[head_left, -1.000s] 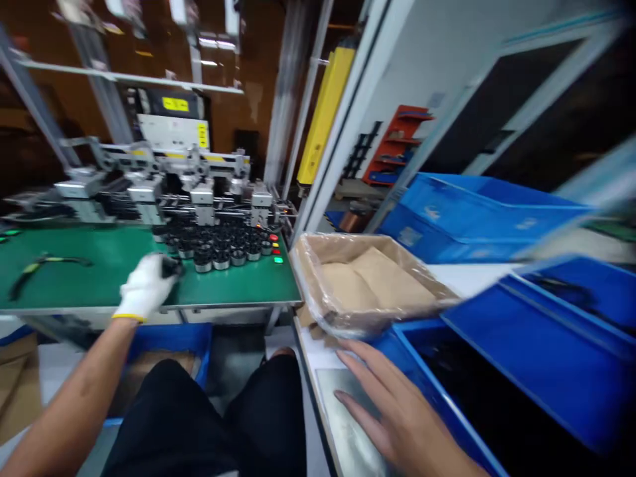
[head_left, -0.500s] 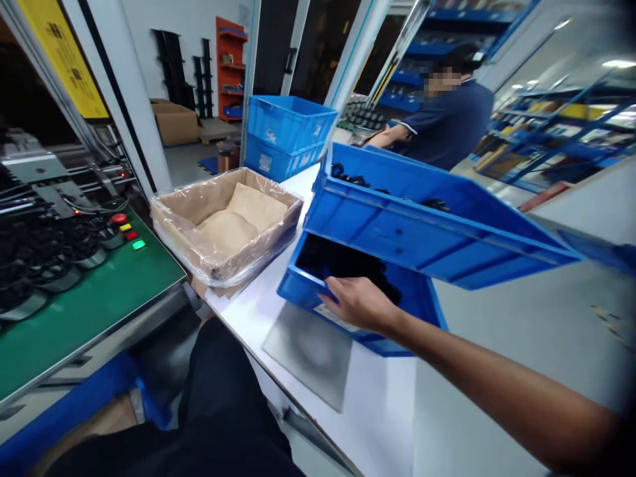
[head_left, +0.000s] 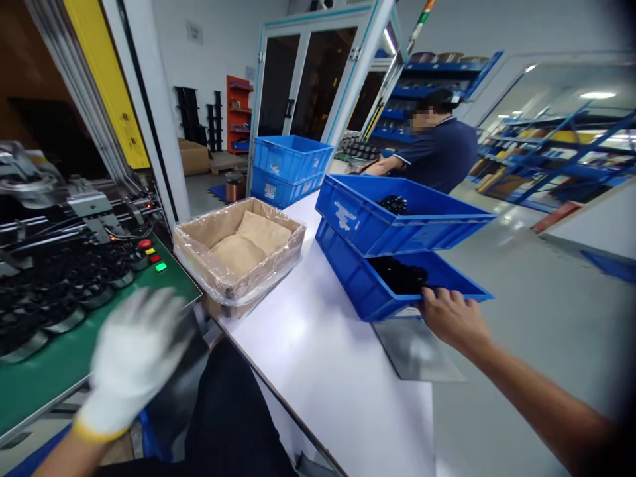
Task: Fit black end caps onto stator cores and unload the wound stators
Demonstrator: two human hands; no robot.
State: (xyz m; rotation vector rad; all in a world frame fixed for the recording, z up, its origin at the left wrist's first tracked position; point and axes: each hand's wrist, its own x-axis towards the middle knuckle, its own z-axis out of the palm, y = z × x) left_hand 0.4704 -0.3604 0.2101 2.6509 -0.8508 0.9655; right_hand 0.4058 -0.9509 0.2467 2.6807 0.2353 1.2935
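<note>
My bare right hand [head_left: 454, 321] has its fingers hooked over the front rim of the lower blue bin [head_left: 348, 265]. Black parts [head_left: 397, 275] lie inside that bin. Above it, partly covering it, rests the upper blue bin [head_left: 370, 228], with more black parts [head_left: 393, 204] in it. A flat grey plate [head_left: 415, 351] lies under the lower bin's front edge, jutting past the table [head_left: 308, 358]. My left hand [head_left: 136, 348], in a white knitted glove, is smeared by motion near the green worktop's edge. Its fingers look stretched out, with nothing visible in them.
Left, several black parts with metal rings [head_left: 62, 311] stand on the green worktop [head_left: 64, 358]. A plastic-lined carton [head_left: 238, 281] holds brown paper. Farther back are stacked blue bins [head_left: 291, 162]. A co-worker [head_left: 440, 149] stands beyond my bins.
My gloved left hand has come into view at the lower left. The blue bins sit differently, farther right against the table, with my right hand still at the lower bin's rim. The view has shifted.
</note>
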